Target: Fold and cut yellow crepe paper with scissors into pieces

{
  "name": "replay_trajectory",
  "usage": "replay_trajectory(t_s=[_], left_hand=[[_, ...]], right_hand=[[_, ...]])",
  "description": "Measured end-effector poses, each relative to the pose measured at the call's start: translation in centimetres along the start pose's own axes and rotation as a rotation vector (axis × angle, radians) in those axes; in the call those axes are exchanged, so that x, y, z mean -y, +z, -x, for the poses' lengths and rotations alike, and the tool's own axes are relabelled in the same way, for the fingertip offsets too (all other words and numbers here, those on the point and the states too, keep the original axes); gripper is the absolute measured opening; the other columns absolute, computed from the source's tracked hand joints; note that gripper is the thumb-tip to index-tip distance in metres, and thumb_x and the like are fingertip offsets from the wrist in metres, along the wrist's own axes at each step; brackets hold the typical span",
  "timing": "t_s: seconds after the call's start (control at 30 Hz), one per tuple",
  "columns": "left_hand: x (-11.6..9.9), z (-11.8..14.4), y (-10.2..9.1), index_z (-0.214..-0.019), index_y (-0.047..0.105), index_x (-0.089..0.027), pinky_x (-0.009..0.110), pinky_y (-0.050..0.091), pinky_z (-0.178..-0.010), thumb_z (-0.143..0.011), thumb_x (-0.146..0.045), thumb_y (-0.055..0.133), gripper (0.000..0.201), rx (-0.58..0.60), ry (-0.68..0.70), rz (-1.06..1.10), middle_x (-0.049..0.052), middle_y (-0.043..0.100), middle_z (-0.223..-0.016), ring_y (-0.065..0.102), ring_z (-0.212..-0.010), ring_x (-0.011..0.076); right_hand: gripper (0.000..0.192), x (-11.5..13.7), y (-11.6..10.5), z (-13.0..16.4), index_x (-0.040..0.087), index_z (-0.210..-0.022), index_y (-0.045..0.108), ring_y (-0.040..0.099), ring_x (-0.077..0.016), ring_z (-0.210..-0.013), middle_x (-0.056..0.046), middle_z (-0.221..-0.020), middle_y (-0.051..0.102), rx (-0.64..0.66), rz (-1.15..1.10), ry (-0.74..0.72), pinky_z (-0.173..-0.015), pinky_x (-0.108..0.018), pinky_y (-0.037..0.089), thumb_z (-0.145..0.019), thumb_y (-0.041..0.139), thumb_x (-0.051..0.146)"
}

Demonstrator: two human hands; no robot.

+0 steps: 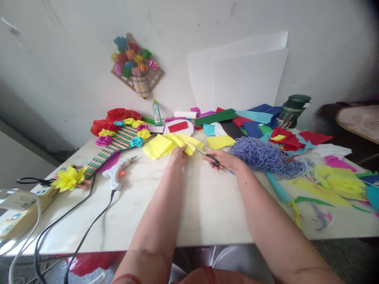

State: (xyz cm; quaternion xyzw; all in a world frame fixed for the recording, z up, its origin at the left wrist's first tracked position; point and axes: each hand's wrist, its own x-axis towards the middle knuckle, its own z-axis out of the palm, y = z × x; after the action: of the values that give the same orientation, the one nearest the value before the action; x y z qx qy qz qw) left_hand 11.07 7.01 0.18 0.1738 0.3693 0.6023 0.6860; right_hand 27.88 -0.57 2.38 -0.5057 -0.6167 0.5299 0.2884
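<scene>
In the head view my left hand [178, 156] is closed on a folded piece of yellow crepe paper [158, 146] over the middle of the table. My right hand [224, 161] grips a pair of scissors [212, 158] with black handles. Their blades point left, toward the paper's right end; whether they touch it I cannot tell. Just behind the scissors lies another yellow paper piece [220, 142]. To the right of my right hand is a heap of bluish-purple yarn [260, 157].
A white glue gun [115, 176] lies at left with its cord, near a flower-decorated striped craft [117, 144] and a power strip [44, 199]. Along the back are a glue bottle [156, 113], coloured paper strips [215, 117] and a dark green flask [293, 111]. Paper scraps [340, 183] cover the right side.
</scene>
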Motion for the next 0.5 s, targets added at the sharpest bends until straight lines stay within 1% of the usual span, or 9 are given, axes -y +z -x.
replay_trajectory(t_s=[0.13,0.27,0.5], left_hand=[[-0.2,0.14,0.01,-0.087,0.056,-0.015,0.02,0.051,-0.065,-0.074,0.001,0.051,0.021,-0.006,-0.018,-0.027,0.003,0.062,-0.075,0.062,-0.07,0.011],[-0.25,0.17,-0.11,-0.086,0.056,-0.014,0.019,0.05,-0.062,-0.074,0.001,0.051,0.02,0.006,-0.02,-0.039,0.004,0.061,-0.076,0.061,-0.064,0.01],[-0.14,0.13,-0.21,-0.086,0.056,-0.013,0.019,0.05,-0.058,-0.076,0.001,0.048,0.019,0.059,-0.025,-0.061,0.003,0.061,-0.072,0.06,-0.059,0.0087]], right_hand=[[0.031,0.2,0.04,-0.03,0.016,-0.066,0.05,0.04,-0.0034,-0.034,0.004,-0.049,0.051,0.004,-0.048,-0.016,-0.031,-0.016,0.026,-0.069,0.06,0.044],[0.03,0.1,0.11,-0.21,0.015,-0.068,0.05,0.038,-0.0029,-0.033,0.005,-0.048,0.05,0.007,-0.059,0.001,-0.03,-0.015,0.025,-0.069,0.06,0.043],[0.03,-0.31,-0.12,-0.34,0.014,-0.073,0.053,0.039,-0.0029,-0.034,0.005,-0.05,0.05,0.013,-0.065,-0.007,-0.03,-0.015,0.023,-0.07,0.06,0.043]])
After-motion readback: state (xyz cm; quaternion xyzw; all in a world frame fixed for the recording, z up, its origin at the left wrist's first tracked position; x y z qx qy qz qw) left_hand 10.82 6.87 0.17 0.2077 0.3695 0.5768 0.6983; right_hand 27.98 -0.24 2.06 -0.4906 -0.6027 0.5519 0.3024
